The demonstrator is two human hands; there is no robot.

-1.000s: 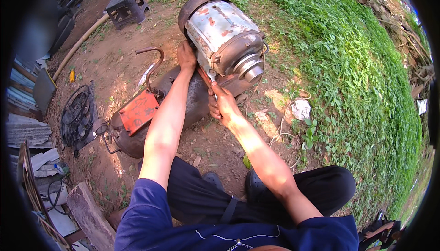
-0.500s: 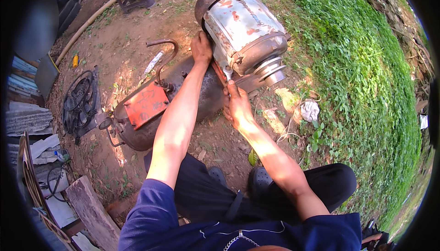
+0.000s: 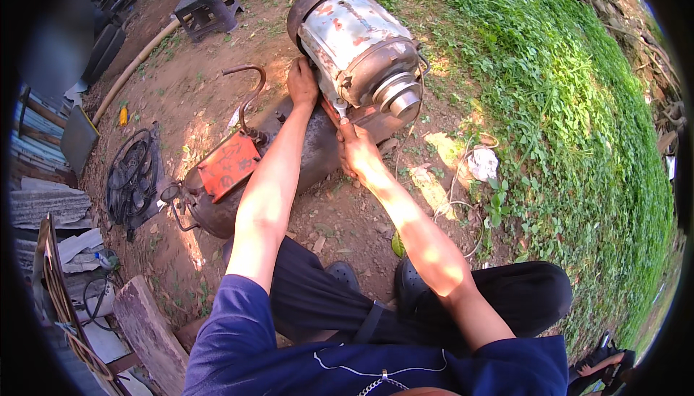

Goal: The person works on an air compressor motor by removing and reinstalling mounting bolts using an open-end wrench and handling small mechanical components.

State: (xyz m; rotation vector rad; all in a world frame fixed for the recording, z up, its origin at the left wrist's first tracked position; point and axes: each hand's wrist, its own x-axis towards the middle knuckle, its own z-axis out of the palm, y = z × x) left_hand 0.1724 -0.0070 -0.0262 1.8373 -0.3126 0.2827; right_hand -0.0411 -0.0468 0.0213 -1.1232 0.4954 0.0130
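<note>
A worn silver electric motor (image 3: 358, 31) with rust patches sits on top of a dark cylindrical tank (image 3: 307, 154). A stepped metal pulley (image 3: 397, 96) sticks out of the motor's near right end. My right hand (image 3: 359, 154) is closed round a wrench (image 3: 340, 108), whose bright head is at the motor's foot beside a red mounting bar (image 3: 329, 109). My left hand (image 3: 302, 85) is curled in against the motor's left lower side. Its fingertips are hidden there, and what they grip does not show.
The tank carries a red plate (image 3: 228, 167), a bent pipe (image 3: 253, 85) and a gauge (image 3: 170, 193). Coiled black cable (image 3: 129, 175) lies on the dirt at left. A dark stool (image 3: 207, 11) stands farther back. Crumpled white material (image 3: 482, 164) and grass lie right. Another person (image 3: 607, 367) shows lower right.
The view has shifted a little. In it, the motor and both my hands lie slightly farther left. My right hand keeps hold of the wrench, and my left stays against the motor.
</note>
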